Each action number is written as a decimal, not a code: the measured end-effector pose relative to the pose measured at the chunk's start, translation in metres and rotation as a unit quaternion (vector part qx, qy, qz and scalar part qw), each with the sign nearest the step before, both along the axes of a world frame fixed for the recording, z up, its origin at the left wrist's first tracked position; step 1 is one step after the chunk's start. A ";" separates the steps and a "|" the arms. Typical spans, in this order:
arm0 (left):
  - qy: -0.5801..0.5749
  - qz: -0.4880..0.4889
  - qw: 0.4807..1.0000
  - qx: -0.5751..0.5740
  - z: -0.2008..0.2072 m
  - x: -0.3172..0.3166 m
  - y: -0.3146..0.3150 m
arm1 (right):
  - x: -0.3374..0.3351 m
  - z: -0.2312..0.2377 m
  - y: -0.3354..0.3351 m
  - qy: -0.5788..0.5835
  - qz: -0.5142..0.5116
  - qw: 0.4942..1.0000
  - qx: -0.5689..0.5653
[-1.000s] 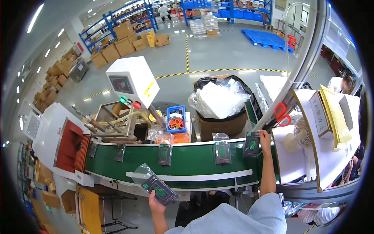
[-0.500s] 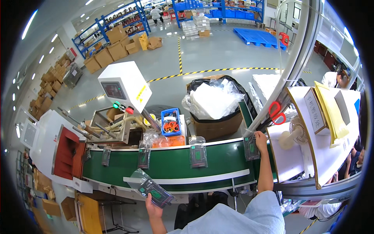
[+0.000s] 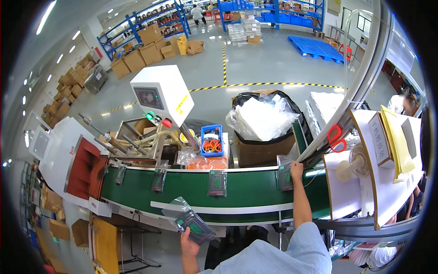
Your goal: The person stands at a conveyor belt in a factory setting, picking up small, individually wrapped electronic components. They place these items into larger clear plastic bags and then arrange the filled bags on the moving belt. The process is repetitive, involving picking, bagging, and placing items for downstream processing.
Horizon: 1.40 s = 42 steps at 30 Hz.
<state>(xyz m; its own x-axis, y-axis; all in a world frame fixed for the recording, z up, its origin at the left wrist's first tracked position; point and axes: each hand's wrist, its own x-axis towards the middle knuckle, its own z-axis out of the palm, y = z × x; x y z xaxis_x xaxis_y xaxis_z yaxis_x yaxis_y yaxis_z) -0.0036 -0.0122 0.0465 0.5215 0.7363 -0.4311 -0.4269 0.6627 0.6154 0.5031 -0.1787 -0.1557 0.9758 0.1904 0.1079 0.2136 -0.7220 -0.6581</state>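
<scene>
I see the left hand (image 3: 189,246) gripping a bagged pack (image 3: 197,229) nearside of the green belt (image 3: 246,186); the right hand (image 3: 296,171), grip unclear, touches a second pack (image 3: 284,178) there, best kept flat.

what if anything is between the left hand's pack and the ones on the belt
A white rail runs between the bagged pack in the left hand and the packs on the green belt; in view, the bag overlaps it.

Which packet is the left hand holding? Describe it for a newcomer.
Start from the long green conveyor belt. In front of its near edge, the person's left hand holds a dark packet in a clear bag. Unlike the packets lined along the belt, it slants diagonally, empty bag end up-left.
</scene>
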 end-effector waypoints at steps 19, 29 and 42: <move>0.089 -0.142 0.985 0.038 0.014 -0.004 -0.006 | -0.077 0.015 0.082 0.016 -0.028 0.999 -0.031; 0.153 -0.367 0.905 0.149 -0.006 -0.016 0.001 | -0.244 0.194 0.095 0.334 0.661 0.661 0.121; 0.132 -0.382 0.903 0.145 -0.005 -0.030 -0.001 | -0.264 0.242 0.094 0.449 0.427 0.670 0.410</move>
<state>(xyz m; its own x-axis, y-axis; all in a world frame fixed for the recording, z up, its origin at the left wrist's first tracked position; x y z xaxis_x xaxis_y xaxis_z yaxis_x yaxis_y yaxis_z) -0.0339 -0.0128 0.0419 0.8325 0.3075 -0.4608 0.2726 0.4967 0.8240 0.2391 -0.0844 0.0867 0.2915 0.9558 -0.0396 -0.4293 0.0937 -0.8983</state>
